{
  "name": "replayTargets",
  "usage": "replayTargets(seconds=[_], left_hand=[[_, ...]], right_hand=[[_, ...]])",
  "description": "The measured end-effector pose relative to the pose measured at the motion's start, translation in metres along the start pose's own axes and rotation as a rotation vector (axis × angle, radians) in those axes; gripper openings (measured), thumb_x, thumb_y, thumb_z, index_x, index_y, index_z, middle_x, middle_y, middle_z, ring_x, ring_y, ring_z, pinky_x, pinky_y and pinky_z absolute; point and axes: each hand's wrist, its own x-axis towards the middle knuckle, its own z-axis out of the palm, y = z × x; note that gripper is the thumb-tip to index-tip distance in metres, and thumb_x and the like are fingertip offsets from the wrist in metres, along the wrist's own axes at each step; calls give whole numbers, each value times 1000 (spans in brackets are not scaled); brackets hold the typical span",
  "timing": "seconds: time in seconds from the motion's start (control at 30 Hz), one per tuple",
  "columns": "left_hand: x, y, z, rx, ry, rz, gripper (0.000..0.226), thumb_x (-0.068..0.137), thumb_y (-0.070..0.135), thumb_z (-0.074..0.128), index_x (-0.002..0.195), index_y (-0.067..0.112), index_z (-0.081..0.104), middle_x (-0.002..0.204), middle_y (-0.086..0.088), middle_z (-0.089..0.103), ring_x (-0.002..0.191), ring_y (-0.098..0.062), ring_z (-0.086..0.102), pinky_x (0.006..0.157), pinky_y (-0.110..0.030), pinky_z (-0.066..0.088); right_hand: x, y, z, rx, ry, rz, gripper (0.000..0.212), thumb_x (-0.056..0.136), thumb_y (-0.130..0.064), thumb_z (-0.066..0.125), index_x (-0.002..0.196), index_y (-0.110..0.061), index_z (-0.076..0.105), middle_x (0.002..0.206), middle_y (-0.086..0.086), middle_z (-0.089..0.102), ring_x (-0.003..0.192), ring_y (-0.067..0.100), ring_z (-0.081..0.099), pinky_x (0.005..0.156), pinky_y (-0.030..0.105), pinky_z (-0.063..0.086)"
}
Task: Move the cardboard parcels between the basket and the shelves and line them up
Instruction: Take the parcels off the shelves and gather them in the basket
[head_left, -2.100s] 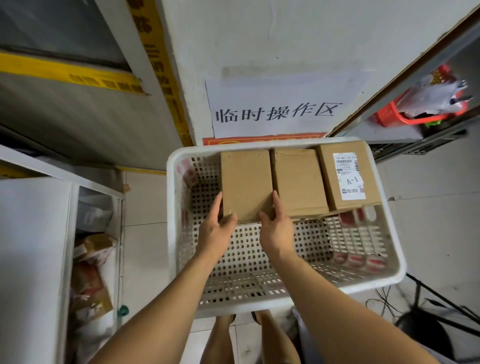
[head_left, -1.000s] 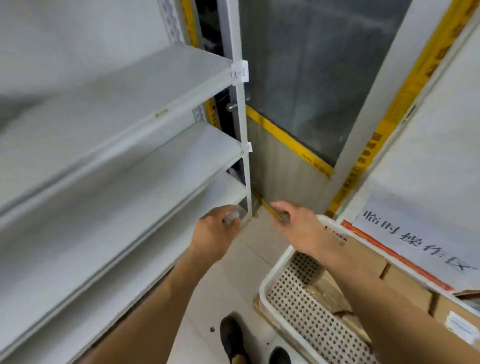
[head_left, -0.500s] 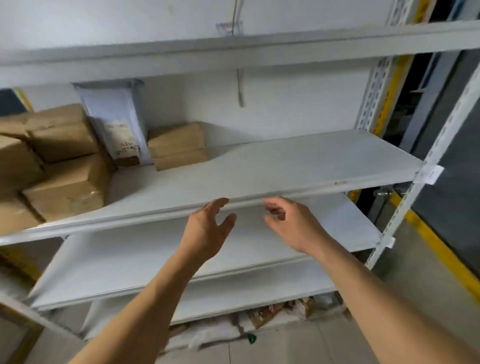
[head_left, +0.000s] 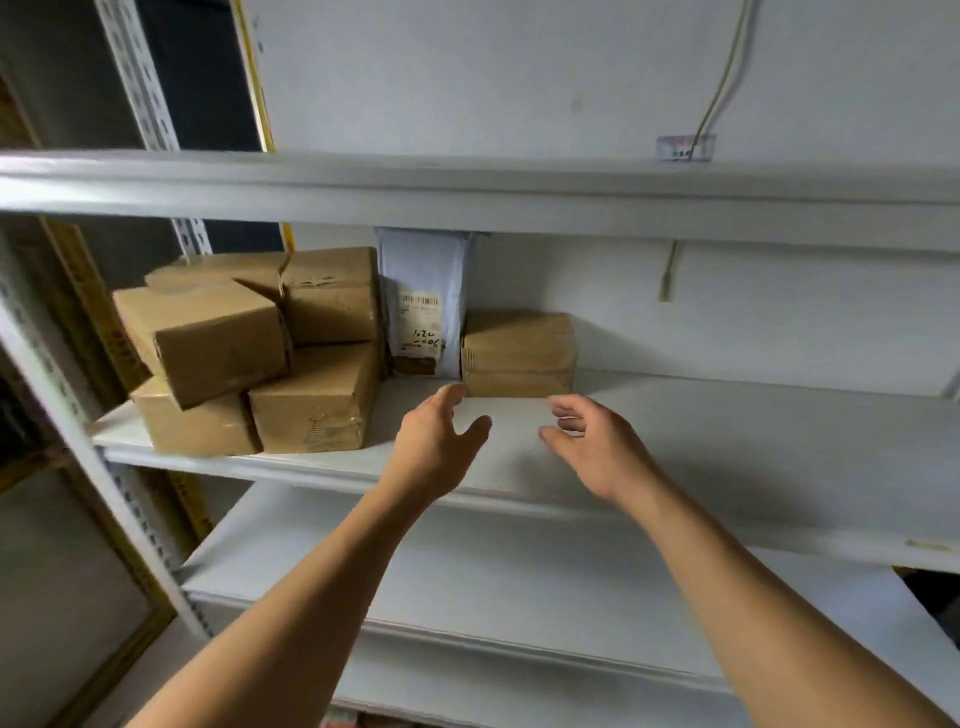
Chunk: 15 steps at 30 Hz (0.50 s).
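Both empty, loosely spread hands (head_left: 519, 447) now nearer, just before lone cardboard parcel (head_left: 518, 354) on shelf (head_left: 727, 436).

Five cardboard parcels (head_left: 519, 353); one white mailer bag (head_left: 423, 301); three shelves (head_left: 727, 431); two hands (head_left: 436, 447)

Pale grey wall (head_left: 519, 78) behind, with a thin cable (head_left: 719, 88) running down it, a perforated metal upright (head_left: 140, 78) and yellow-edged dark panel (head_left: 202, 78) at left.
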Motion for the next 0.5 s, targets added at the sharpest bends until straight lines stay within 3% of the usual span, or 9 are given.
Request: replayTargets(seconds=[0.13, 0.37, 0.5], left_hand=[[38, 3, 11, -20, 22, -33, 57, 97, 40, 70, 145, 16, 54, 139, -7, 65, 124, -26, 62, 101, -35, 50], [104, 2, 45, -65, 26, -151, 54, 95, 34, 70, 142, 11, 52, 136, -11, 62, 123, -31, 58, 89, -27, 39], [133, -7, 69, -136, 30, -271, 45, 90, 40, 70, 126, 18, 54, 125, -9, 66, 109, -30, 64, 89, -38, 53]], right_hand=[[40, 11, -6, -17, 18, -5, 58, 99, -35, 71, 152, -22, 53, 148, 2, 59, 135, 16, 57, 106, 28, 44], [121, 52, -11, 41, 52, 88, 88, 95, -47, 72, 165, -20, 26, 169, 5, 35, 153, 22, 37, 123, 41, 36], [158, 72, -6, 180, 13, 207, 104, 93, -50, 75, 168, -20, 10, 173, 7, 24, 157, 24, 31, 126, 44, 31]])
